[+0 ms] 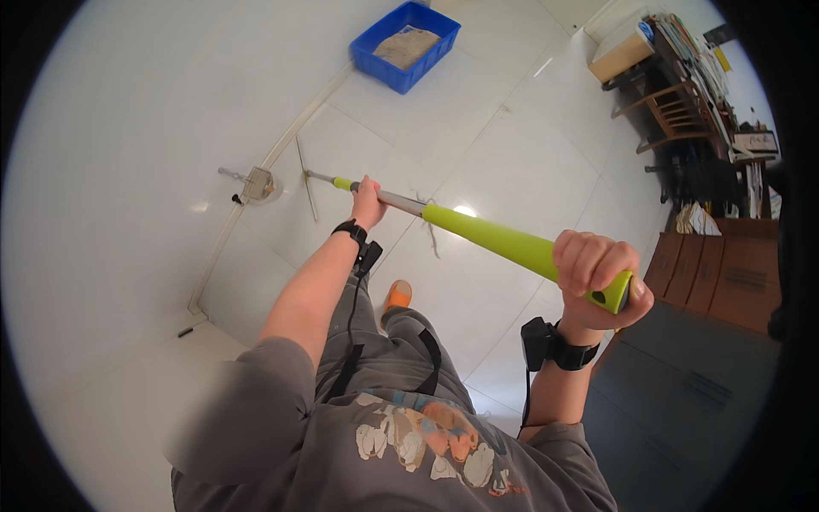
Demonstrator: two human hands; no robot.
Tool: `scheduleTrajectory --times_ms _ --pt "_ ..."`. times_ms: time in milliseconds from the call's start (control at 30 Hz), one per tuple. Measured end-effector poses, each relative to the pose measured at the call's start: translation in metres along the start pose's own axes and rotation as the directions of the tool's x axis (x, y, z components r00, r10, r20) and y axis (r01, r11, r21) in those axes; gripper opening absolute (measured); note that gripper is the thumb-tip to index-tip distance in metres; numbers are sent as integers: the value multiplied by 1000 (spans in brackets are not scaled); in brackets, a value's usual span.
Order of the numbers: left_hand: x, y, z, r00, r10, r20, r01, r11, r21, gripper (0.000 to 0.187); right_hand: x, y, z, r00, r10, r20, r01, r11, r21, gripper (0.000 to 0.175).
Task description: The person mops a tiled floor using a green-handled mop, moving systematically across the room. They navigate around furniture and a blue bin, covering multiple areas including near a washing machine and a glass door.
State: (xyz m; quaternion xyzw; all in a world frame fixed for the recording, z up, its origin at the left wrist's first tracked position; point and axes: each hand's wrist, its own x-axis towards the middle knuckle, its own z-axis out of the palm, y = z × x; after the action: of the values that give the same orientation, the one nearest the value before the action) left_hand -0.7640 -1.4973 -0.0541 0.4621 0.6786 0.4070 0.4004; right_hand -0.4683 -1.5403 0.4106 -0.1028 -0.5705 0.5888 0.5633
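Observation:
A long-handled floor sweeper or mop runs slantwise across the view, with a lime-green grip (489, 238) and a metal shaft (402, 202). My right hand (598, 275) is wrapped around the grip close to its end. Farther down, my left hand (369, 203) grips the metal shaft beside a smaller green collar (343, 184). The tool's thin, straight head (308, 185) lies near the left wall, seen almost edge-on. Grey strands of dust or hair (432, 238) lie on the white tiled floor (473, 281) under the shaft.
By the wall stands a blue plastic tub (402, 80) holding sand-like litter (407, 48). A small holder (259, 184) with a handled tool sits at the left wall. On the right are a wooden chair (665, 115), stacked papers or books (694, 54) and brown cabinets (723, 272).

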Motion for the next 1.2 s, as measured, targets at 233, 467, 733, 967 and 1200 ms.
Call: scheduleTrajectory --times_ms 233,467,733,967,1200 --pt "86 6 8 963 52 264 -117 964 239 32 -9 38 5 930 -91 -356 34 986 -161 39" --pt "163 74 6 914 -197 356 241 967 -83 15 -1 93 8 794 -166 -585 -2 962 -274 37" --pt "114 105 9 718 171 675 -567 707 424 26 -10 64 64 430 -281 -858 -43 943 -330 35" --pt "65 158 -12 628 144 765 -487 839 242 30 -13 6 104 446 -317 -837 -63 922 -382 33" --pt "137 88 -35 692 247 679 -570 763 303 27 6 83 96 477 -171 -862 -190 937 -292 37"
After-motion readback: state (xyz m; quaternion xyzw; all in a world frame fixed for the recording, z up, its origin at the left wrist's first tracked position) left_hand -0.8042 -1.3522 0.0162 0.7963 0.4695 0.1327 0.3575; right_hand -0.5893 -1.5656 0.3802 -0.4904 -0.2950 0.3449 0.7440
